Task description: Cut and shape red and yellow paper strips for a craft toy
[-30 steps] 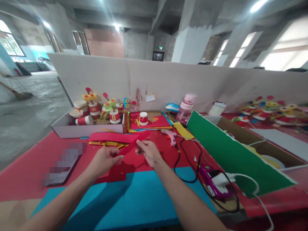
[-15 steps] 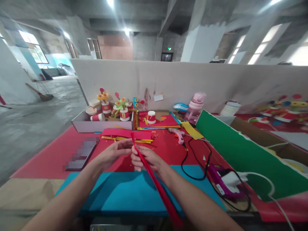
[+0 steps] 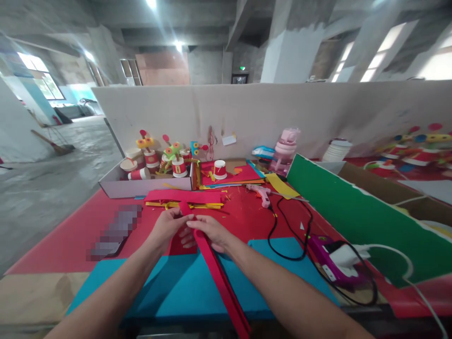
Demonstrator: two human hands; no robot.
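A long red paper strip runs from between my hands down past the table's front edge. My left hand pinches it near its upper end, thumb and fingers closed. Just below, my right hand grips the same strip, its thumb close to the left thumb. The strip's short end rises above both hands, its flat face showing. Beneath my forearms lies a blue sheet. Right behind the hands are red paper strips and yellow strips.
A pink glue gun with a black cord lies right of centre, by a purple power strip. A white box of paper-cup figures stands back left, a phone before it. A green-sided box fills the right.
My left hand has closed on the strip beside the right hand. The strip has turned from edge-on to show its flat face. The view has shifted slightly.
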